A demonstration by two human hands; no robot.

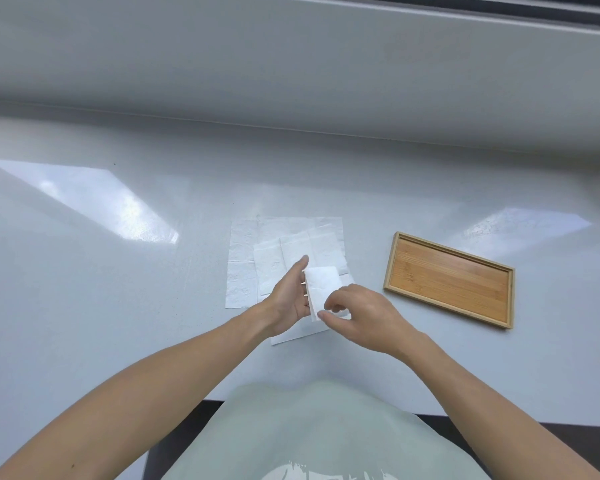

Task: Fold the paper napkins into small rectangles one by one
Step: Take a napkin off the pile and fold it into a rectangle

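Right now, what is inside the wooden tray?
Nothing shows inside the wooden tray: only its bare slatted floor. The folded napkin is held between the left hand and right hand, above unfolded napkins.

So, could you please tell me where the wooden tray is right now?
In the head view, the wooden tray lies empty on the white table, right of the unfolded napkins, just beyond the right hand.
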